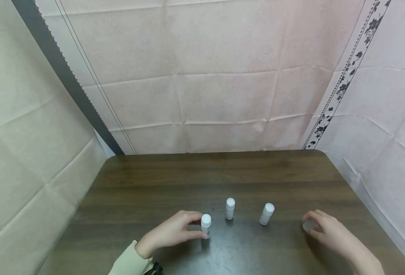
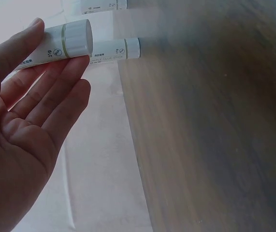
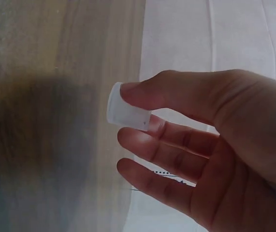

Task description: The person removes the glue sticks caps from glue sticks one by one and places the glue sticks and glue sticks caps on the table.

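Observation:
My left hand (image 1: 176,231) pinches an upright white glue stick (image 1: 206,225) between thumb and fingers at the front middle of the table. Its ridged cap (image 2: 82,37) points up past the fingertips. To its right stand two more white glue sticks, a nearer-to-middle one (image 1: 230,208) and another (image 1: 266,214), both capped. Farther right, my right hand (image 1: 334,233) holds a short, frosted white cylinder (image 3: 125,108) between thumb and fingers, low over the table. One end of this cylinder has a slight rim; the thumb covers part of its side.
The dark wooden table (image 1: 188,172) has rounded back corners. Pale creased cloth (image 1: 206,99) hangs behind it, and more cloth (image 1: 388,126) lines the right side. Another cloth sheet (image 1: 27,152) stands along the left.

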A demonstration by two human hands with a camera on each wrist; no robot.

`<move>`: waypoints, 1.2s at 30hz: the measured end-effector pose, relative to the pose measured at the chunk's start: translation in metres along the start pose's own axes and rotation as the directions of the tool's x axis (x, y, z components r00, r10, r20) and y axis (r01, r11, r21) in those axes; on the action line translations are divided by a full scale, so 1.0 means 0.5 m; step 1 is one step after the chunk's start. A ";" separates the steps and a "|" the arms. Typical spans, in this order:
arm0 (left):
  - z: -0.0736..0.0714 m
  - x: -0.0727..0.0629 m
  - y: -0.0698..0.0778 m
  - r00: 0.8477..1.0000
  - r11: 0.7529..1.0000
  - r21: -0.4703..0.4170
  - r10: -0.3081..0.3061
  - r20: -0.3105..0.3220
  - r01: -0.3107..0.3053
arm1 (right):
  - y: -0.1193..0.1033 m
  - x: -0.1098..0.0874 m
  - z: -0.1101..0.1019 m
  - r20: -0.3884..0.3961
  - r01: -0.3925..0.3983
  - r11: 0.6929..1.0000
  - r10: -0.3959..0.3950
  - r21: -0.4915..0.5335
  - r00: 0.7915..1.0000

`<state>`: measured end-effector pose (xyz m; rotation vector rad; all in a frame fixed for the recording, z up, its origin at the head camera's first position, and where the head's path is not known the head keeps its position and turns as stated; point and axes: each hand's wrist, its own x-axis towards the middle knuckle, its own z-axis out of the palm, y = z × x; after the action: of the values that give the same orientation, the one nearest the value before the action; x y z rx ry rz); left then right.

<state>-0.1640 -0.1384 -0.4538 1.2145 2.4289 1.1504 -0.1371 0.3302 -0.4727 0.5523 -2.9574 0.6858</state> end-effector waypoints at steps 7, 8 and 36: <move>0.002 -0.003 -0.001 1.000 1.000 -0.002 0.003 -0.012 -0.003 | 0.002 -0.002 0.005 0.099 -0.059 0.998 0.056 0.027 0.994; 0.002 -0.004 -0.001 1.000 1.000 -0.004 0.003 -0.013 -0.003 | 0.002 -0.001 0.005 0.107 -0.059 0.998 0.056 0.028 0.993; -0.054 -0.076 -0.030 0.950 0.976 -0.094 -0.214 -0.228 0.197 | 0.001 0.007 0.035 -0.022 0.022 0.996 -0.024 -0.082 0.999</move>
<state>-0.1614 -0.1873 -0.4522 0.8202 2.5842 1.3707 -0.1402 0.3219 -0.4882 0.5668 -2.9378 0.5620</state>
